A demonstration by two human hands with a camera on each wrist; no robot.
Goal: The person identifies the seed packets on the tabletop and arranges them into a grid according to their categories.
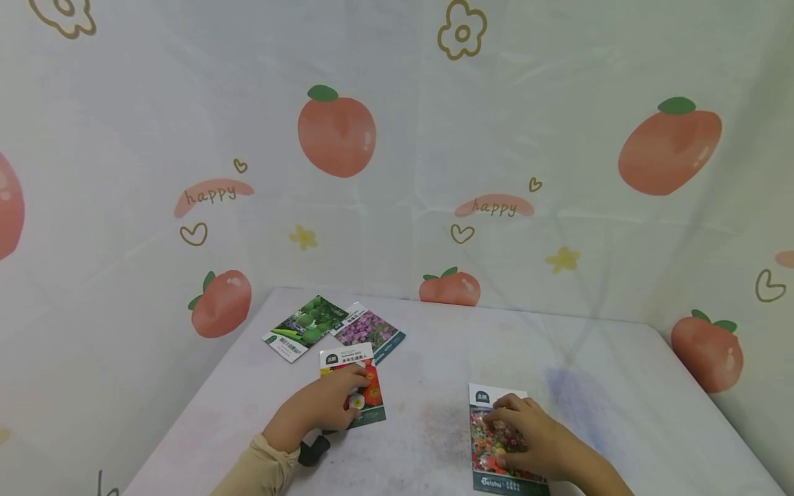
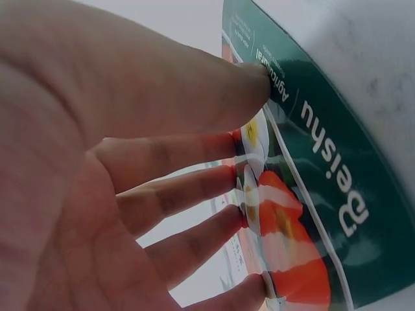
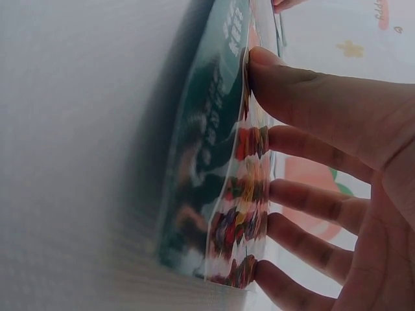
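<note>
In the head view my left hand (image 1: 331,398) rests its thumb and fingertips on the face of a seed packet (image 1: 374,390) with red, yellow and white flowers. The left wrist view shows the thumb on the packet's dark green "Beishu" band (image 2: 337,162), with the other fingertips spread over the flower picture. On the right, my right hand (image 1: 541,438) touches a second seed packet (image 1: 480,441) printed with mixed small flowers. Its thumb and fingers (image 3: 318,207) lie spread on that packet's front in the right wrist view. Part of each picture is hidden by the hand.
Further back on the left lie a green-fruit seed packet (image 1: 307,324) and a purple-flower seed packet (image 1: 369,329), touching or overlapping at a corner. The white table (image 1: 428,372) ends at a curtain (image 1: 397,227) printed with peaches. A black strap piece (image 1: 314,451) sits at my left wrist.
</note>
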